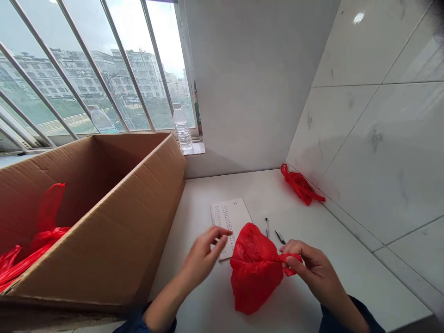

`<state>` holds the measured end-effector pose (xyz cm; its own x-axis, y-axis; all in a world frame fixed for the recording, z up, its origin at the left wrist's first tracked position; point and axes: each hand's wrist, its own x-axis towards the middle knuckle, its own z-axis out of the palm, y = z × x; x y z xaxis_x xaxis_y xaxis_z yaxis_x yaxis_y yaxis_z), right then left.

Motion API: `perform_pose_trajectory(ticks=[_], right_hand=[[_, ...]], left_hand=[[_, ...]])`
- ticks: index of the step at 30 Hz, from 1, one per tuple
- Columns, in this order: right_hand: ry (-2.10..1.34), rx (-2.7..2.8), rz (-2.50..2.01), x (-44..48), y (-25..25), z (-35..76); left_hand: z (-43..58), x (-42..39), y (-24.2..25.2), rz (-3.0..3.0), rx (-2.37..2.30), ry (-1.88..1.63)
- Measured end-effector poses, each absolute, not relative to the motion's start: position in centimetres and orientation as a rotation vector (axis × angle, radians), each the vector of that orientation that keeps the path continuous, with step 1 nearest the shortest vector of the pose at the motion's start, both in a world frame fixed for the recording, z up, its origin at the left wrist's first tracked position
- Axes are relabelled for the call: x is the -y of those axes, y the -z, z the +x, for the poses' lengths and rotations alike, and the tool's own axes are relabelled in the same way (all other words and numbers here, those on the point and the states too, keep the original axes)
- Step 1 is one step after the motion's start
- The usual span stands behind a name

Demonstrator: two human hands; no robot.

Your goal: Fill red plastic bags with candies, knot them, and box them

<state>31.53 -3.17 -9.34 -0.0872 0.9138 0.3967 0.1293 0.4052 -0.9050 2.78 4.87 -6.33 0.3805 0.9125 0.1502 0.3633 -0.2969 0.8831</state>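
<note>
A red plastic bag (255, 277), bulging with contents I cannot make out, is over the white table in front of me. Its twisted handle end is pinched between the thumb and fingers of my right hand (310, 266). To the left of the bag, my left hand (204, 252) is apart from it, fingers bent and spread, holding nothing. Behind the bag lies a sheet of paper or pad (236, 215) with rows of writing, partly covered by the bag and near my left fingertips. A pen (267, 226) and its dark cap-like piece (280, 237) lie right of the paper.
At left stands a large open cardboard box (138, 222) with red plastic bags (45, 236) inside. Another crumpled red bag (301, 185) lies against the tiled wall (364, 152). A clear bottle (182, 127) stands on the sill by the barred window.
</note>
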Motion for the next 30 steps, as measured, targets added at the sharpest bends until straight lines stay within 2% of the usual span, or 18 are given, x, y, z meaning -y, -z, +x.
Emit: perform_pose_trajectory(ticks=[3, 7, 12, 16, 20, 25, 30], right_hand=[[-0.841, 1.476, -0.927, 2.9, 8.9, 30.3], [-0.760, 1.394, -1.009, 3.3, 9.4, 30.5], [-0.908, 1.386, -0.987, 3.6, 9.2, 29.7], [-0.868, 1.585, -0.992, 2.7, 7.6, 27.4], [-0.838, 1.722, -0.973, 1.2, 5.8, 25.7], [-1.025, 1.502, -0.852, 0.9, 3.1, 23.4], [-0.875, 1.625, -0.645, 2.6, 1.1, 21.5]], left_hand=[[3.6, -3.5, 7.2, 2.250, -1.005, -0.490], [3.6, -3.3, 8.7, 2.467, -1.030, -0.275], [4.2, -3.4, 6.8, 2.423, -1.230, -0.547], [5.7, -2.4, 3.9, 2.344, -1.070, -0.823], [6.0, -1.1, 3.1, 2.212, -0.947, -1.035], [5.7, -0.1, 4.0, 2.125, -1.016, -0.927], [4.9, 1.4, 3.7, 2.134, -1.027, -0.770]])
